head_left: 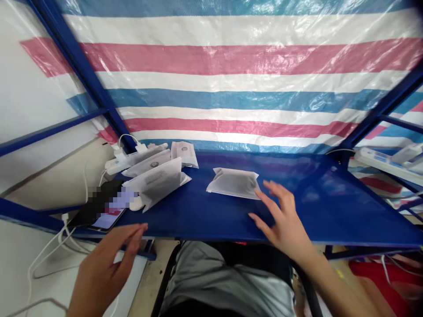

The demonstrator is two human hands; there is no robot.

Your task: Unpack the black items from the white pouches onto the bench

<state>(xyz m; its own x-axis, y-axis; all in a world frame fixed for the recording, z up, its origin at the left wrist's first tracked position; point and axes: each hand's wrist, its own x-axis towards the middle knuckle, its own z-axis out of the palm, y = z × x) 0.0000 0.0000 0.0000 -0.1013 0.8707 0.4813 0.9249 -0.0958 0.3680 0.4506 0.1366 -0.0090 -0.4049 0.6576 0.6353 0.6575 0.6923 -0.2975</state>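
Striped tarp [231,57] backs a blue shelf [205,215] where the right hand [284,222], open with fingers spread, hovers just beside a lone white pouch [234,182], while the left hand [105,264], open and empty, hangs near a phone [101,209] and stacked pouches [155,169].

right hand [284,220] open, just near of white pouch [234,183] | left hand [104,264] open near phone [99,211] | pouch pile [158,171] far left

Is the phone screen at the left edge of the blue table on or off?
On: the phone shows a lit, coloured display at its near end.
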